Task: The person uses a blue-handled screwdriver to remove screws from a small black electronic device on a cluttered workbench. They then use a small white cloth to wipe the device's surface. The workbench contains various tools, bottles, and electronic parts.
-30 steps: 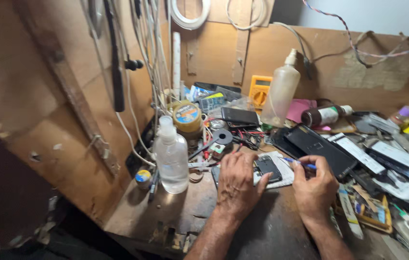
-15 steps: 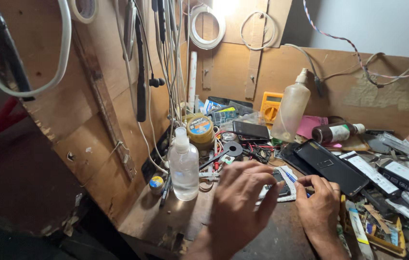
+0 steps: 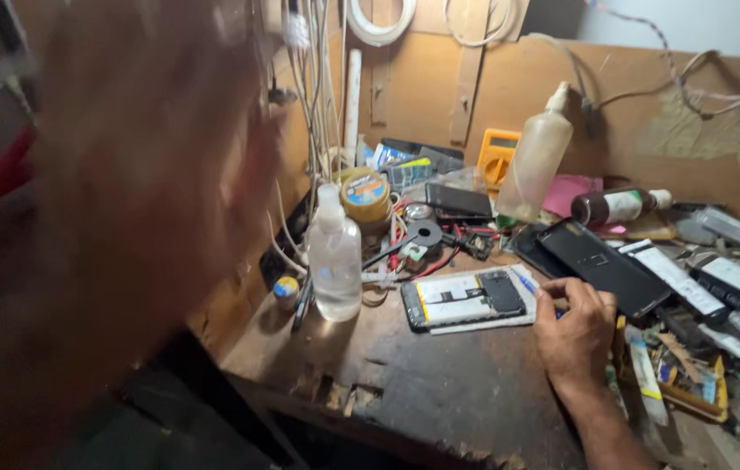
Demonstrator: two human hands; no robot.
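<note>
A big blurry shape fills the left side, very close to the camera. It looks like the left hand point(image 3: 144, 174) lifted up, but it is too smeared to tell if it is open or closed, or if it holds anything.

Next comes a clear plastic bottle point(image 3: 335, 257) standing up on the dark wooden table point(image 3: 440, 392). Behind it sits a round tin point(image 3: 365, 196) with a bright lid.

In the middle lies the opened phone point(image 3: 466, 298), flat on a white sheet, with its back off and its insides showing. It looks thin, light and stiff. The small parts inside look easy to break, so it seems best to hold it by its long edges and not press on the middle.

Just right of the phone is the right hand point(image 3: 577, 331). Its fingers are curled in tight, pinching a thin blue tool point(image 3: 527, 282). The tool's tip points at the phone's right end. I cannot tell if it touches.

Further right lie a black phone case point(image 3: 601, 261), a tall squeeze bottle point(image 3: 534, 161), a brown bottle point(image 3: 621, 206) on its side and lots of small bits.
</note>
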